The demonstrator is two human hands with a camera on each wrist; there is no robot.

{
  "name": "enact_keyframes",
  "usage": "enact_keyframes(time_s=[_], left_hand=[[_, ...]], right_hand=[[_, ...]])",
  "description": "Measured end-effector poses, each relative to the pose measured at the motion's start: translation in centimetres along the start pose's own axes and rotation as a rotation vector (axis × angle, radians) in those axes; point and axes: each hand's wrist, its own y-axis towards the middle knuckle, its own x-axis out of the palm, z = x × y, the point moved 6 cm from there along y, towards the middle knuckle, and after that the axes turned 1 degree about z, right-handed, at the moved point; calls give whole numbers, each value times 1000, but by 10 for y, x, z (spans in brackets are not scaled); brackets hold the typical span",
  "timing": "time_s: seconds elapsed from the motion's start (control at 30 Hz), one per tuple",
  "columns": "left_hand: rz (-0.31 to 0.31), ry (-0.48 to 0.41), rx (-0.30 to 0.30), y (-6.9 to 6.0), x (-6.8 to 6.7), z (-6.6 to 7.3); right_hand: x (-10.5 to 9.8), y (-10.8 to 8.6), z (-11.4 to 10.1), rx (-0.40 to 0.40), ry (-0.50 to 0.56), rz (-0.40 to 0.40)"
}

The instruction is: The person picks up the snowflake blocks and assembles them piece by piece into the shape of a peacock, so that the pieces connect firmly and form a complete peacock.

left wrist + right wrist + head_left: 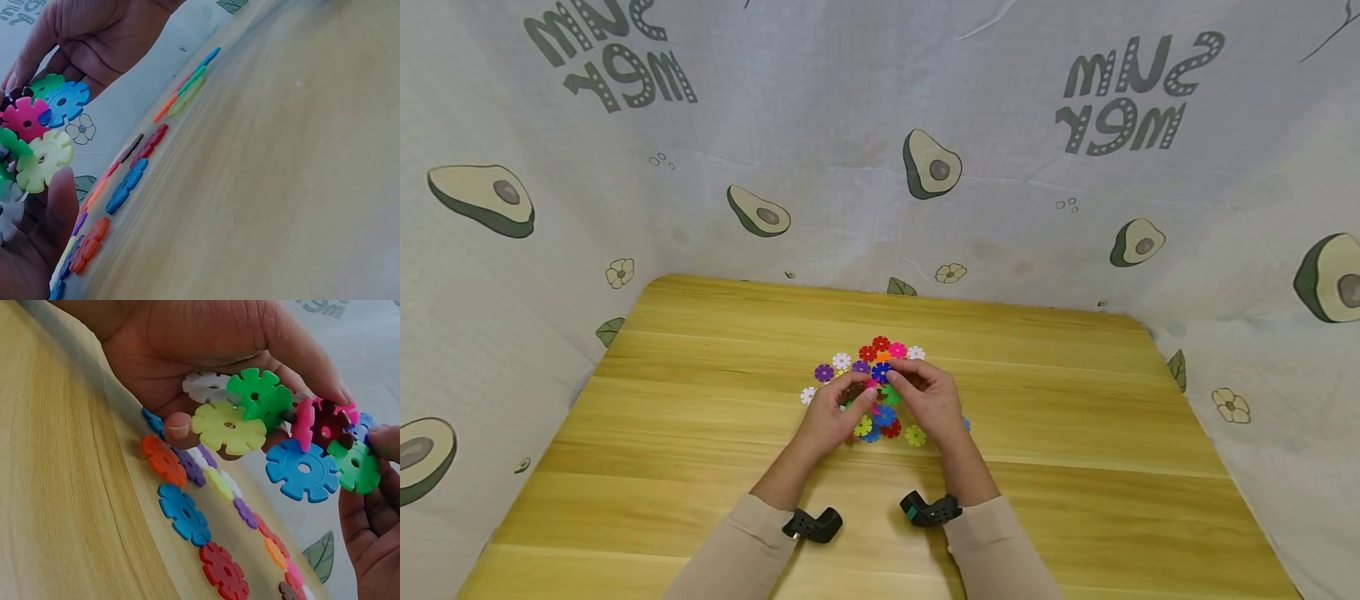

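My left hand (833, 417) holds a joined cluster of notched plastic discs (256, 394), in green, yellow, white, pink, brown and blue. In the right wrist view, one finger of it lies beside the yellow disc (229, 427), and its thumb is at the pink and brown ones. With thumb and fingers, my right hand (934, 402) pinches a dark blue disc (882, 372) against the cluster's far side. Whether that disc's notch is slotted into the cluster cannot be made out. A light blue disc (303, 470) and a green disc (355, 467) hang from the cluster's lower edge.
Loose discs lie around and beneath the hands on the wooden table (662, 433), including a purple disc (824, 372), a red disc (881, 343) and a yellow-green disc (915, 435). A printed cloth (850, 142) rises behind and beside the table.
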Motion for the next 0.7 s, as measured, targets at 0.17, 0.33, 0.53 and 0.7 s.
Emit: enact_keyframes(time_s=[0.17, 0.33, 0.53, 0.7], left_hand=[[6, -7, -17, 0, 0, -1], [34, -44, -51, 1, 0, -2], [30, -304, -114, 5, -1, -4], [45, -358, -119, 8, -2, -5]], right_hand=[[-1, 1, 0, 24, -25, 3], [-19, 6, 7, 77, -57, 52], [-49, 9, 24, 228, -376, 45], [-58, 7, 31, 258, -684, -98]])
